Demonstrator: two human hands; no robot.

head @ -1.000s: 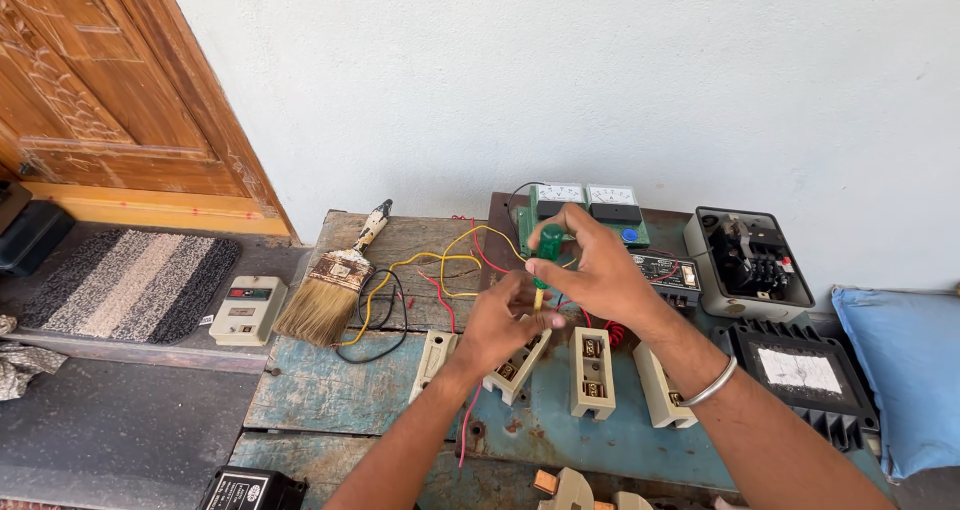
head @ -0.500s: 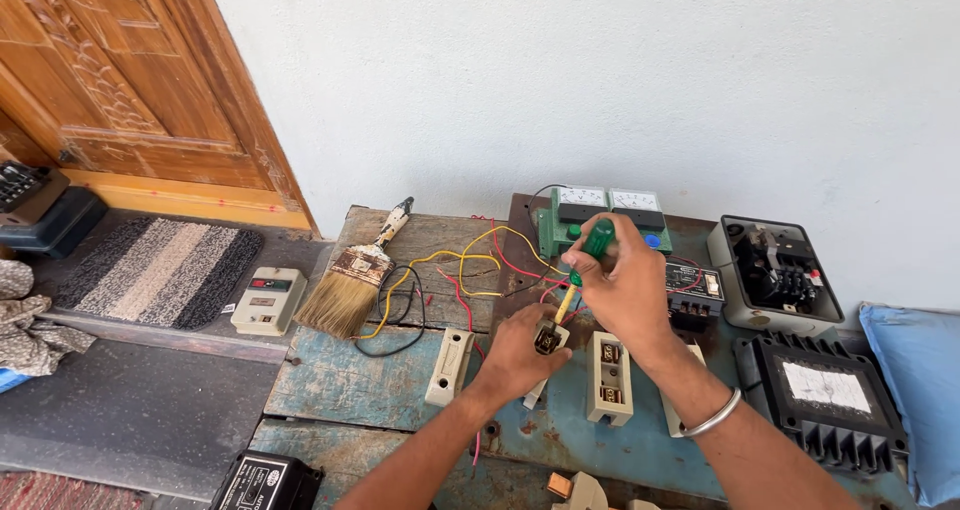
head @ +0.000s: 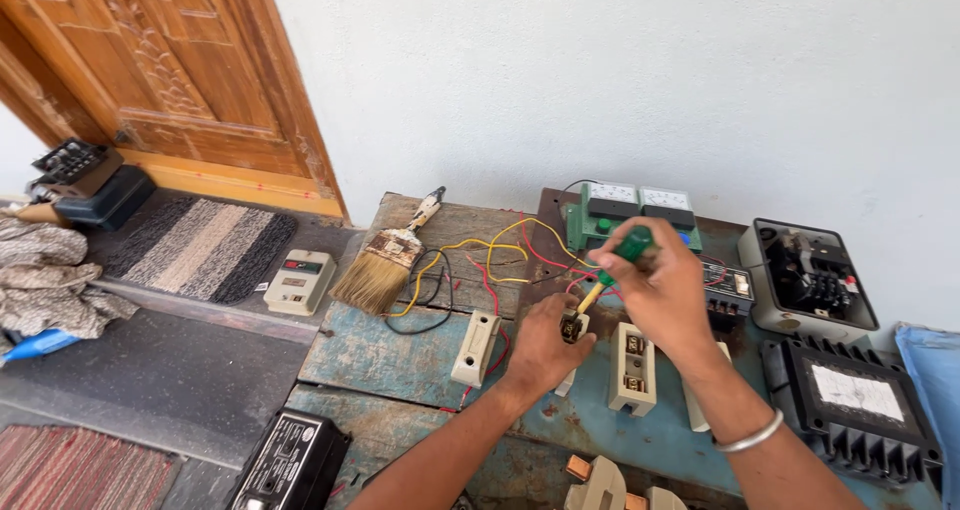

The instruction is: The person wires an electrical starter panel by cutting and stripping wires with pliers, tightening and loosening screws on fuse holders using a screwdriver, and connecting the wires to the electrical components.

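A: What is the left hand [head: 545, 345] doing?

B: It is pinching a small dark electrical part [head: 573, 325] between thumb and fingers, holding it just above the worn blue table [head: 370, 355], near the middle of it.

A: And the right hand [head: 655, 290]?

B: It is wrapping closed around the green handle of a screwdriver [head: 612, 262]. The yellowish shaft is slanting down and to the left, and its tip is meeting the part in the left hand. A metal bangle [head: 750, 435] is sitting on that wrist.

A: What is lying around them?

B: A cream fuse holder [head: 476, 347] is lying just left of the left hand, and another one [head: 633, 368] is lying below the right hand. Red, yellow and black wires [head: 480, 270] are looping across the table behind the hands, running toward a green panel with two meters [head: 628, 213]. A paintbrush [head: 385, 265] is resting at the table's left edge.

A: Anything on the far right?

B: An open grey switch box [head: 808, 278] is sitting there, with a black finned cover [head: 855, 405] in front of it. On the ground to the left, a striped mat [head: 200, 245] is lying before a carved wooden door [head: 160, 70]
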